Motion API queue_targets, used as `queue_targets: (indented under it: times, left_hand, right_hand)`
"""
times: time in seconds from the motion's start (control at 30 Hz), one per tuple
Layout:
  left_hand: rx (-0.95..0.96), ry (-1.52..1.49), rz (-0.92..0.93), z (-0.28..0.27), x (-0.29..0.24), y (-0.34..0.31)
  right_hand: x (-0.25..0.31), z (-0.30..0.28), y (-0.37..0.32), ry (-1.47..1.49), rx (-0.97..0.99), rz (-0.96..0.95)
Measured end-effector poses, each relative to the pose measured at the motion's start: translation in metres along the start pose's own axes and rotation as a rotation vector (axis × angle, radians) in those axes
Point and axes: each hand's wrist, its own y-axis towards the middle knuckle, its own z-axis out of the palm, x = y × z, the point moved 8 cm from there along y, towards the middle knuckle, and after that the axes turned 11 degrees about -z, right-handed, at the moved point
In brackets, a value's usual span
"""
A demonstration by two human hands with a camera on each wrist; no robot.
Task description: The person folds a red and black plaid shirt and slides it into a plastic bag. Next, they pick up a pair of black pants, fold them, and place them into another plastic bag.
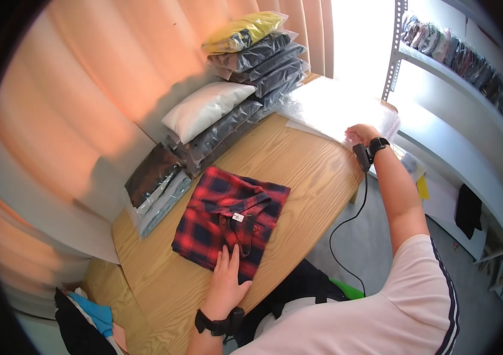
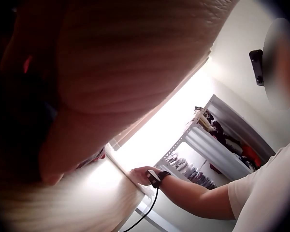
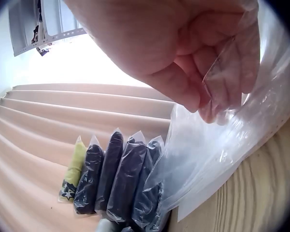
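Note:
A folded red and navy plaid shirt with a white collar label lies on the wooden table. My left hand rests on its lower edge, fingers extended; in the left wrist view that hand fills the upper left, dark and close. At the table's far right end, my right hand is at a stack of clear plastic bags. The right wrist view shows the right hand pinching the edge of one clear bag between thumb and fingers.
Bagged dark garments, a yellow one and a white one are stacked along the curtain side. Another bagged pile lies left of the shirt. Shelves with garments stand at right; a black cable hangs from the right wrist.

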Motion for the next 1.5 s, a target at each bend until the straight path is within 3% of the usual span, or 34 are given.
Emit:
queue_targets:
  times: [0.1, 0.17, 0.27, 0.43, 0.57, 0.67, 0.7, 0.73, 0.77, 0.8, 0.87, 0.97, 1.0, 1.03, 1.07, 1.2, 1.23, 1.33, 1.37, 1.5]
  left_hand:
    - [-0.022, -0.021, 0.007, 0.001, 0.0, -0.002]
    - [-0.036, 0.0, 0.007, 0.004, 0.001, -0.002]
    - [-0.044, 0.003, 0.019, 0.005, 0.002, -0.003]
    - [-0.07, -0.052, 0.035, 0.002, 0.001, -0.004]
    - [-0.082, -0.087, 0.038, 0.005, 0.004, -0.004]
    - [-0.025, -0.156, 0.001, -0.006, 0.01, -0.007]
    - [-0.056, -0.466, 0.082, -0.021, 0.008, -0.012]
    - [-0.098, -0.773, 0.163, -0.034, 0.011, -0.019]
    - [-0.203, -0.89, 0.244, -0.042, 0.017, -0.028]
    - [-0.316, -0.917, 0.287, -0.056, 0.023, -0.042]
    - [-0.492, -0.976, 0.351, -0.08, 0.029, -0.068]
    - [-0.57, -0.803, 0.324, -0.089, 0.047, -0.091]
    - [-0.581, -0.798, 0.31, -0.087, 0.056, -0.098]
    - [-0.56, -0.833, 0.134, -0.074, 0.075, -0.102]
    - [-0.534, -0.868, -0.04, -0.062, 0.093, -0.105]
    - [-0.645, -1.12, -0.271, -0.044, 0.13, -0.127]
    - [-0.727, -1.183, -0.337, -0.041, 0.144, -0.135]
    - [-0.825, -1.321, -0.454, -0.028, 0.175, -0.152]
    - [-0.864, -1.346, -0.459, -0.025, 0.183, -0.157]
    - [-0.934, -1.429, -0.504, -0.019, 0.204, -0.172]
  right_hand:
    - [0.004, 0.008, -0.011, 0.119, 0.034, -0.019]
    - [0.021, 0.002, -0.022, 0.364, -0.14, -0.157]
    - [0.055, -0.002, -0.028, 0.304, -0.154, -0.484]
    - [0.137, 0.056, -0.109, 0.361, -0.083, -0.69]
    - [0.16, 0.14, -0.185, 0.476, 0.369, -0.785]
    - [0.164, 0.211, -0.28, 0.282, 0.448, -0.775]
    - [0.152, 0.235, -0.306, 0.444, 0.573, -0.608]
    - [0.155, 0.257, -0.336, 0.38, 0.708, -0.629]
    - [0.145, 0.282, -0.351, 0.363, 0.857, -0.688]
    - [0.133, 0.298, -0.366, 0.359, 0.929, -0.634]
    - [0.129, 0.331, -0.406, 0.307, 1.1, -0.735]
    - [0.089, 0.376, -0.44, 0.299, 1.243, -0.543]
    - [0.076, 0.387, -0.451, 0.255, 1.264, -0.451]
    - [0.07, 0.396, -0.462, 0.257, 1.278, -0.449]
    - [0.066, 0.403, -0.475, 0.24, 1.313, -0.528]
    - [0.057, 0.408, -0.491, 0.125, 1.415, -0.673]
    - [0.058, 0.405, -0.488, 0.12, 1.415, -0.665]
    - [0.071, 0.377, -0.446, 0.024, 1.15, -0.619]
    - [0.07, 0.363, -0.428, 0.004, 1.021, -0.526]
    - [0.054, 0.275, -0.353, 0.269, 0.249, -0.524]
